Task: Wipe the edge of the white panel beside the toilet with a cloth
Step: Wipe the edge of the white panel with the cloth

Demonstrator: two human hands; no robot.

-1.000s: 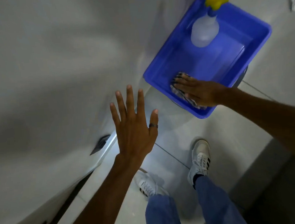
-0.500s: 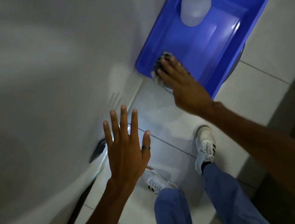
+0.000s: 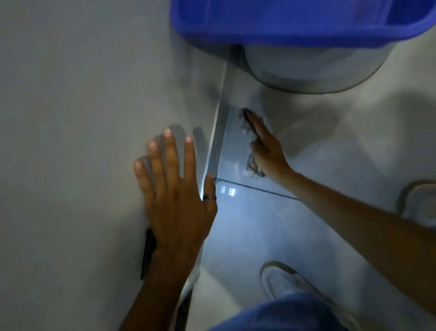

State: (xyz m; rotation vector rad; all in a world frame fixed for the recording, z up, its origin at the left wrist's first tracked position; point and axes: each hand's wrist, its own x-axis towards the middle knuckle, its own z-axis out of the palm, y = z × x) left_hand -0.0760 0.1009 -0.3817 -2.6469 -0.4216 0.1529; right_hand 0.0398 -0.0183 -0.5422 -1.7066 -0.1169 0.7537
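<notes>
The white panel (image 3: 65,125) fills the left of the view; its lower edge (image 3: 217,136) runs diagonally down to the tiled floor. My left hand (image 3: 177,194) lies flat on the panel with fingers spread, a ring on the thumb. My right hand (image 3: 265,148) reaches low beside the panel's edge, near the floor, and presses a dark patterned cloth (image 3: 248,136) under its fingers. The cloth shows only along the hand's left side. The toilet (image 3: 316,71) stands just beyond the right hand.
A blue plastic tub (image 3: 303,9) sits on top of the toilet, overhanging it. A dark slot (image 3: 148,251) is set in the panel below my left wrist. My two white shoes (image 3: 286,282) and blue trouser legs stand on the pale floor tiles.
My right hand has left the blue tub with the cloth and dropped to the floor beside the panel's edge. My left hand has settled flat on the panel. The view has tilted down and closer.
</notes>
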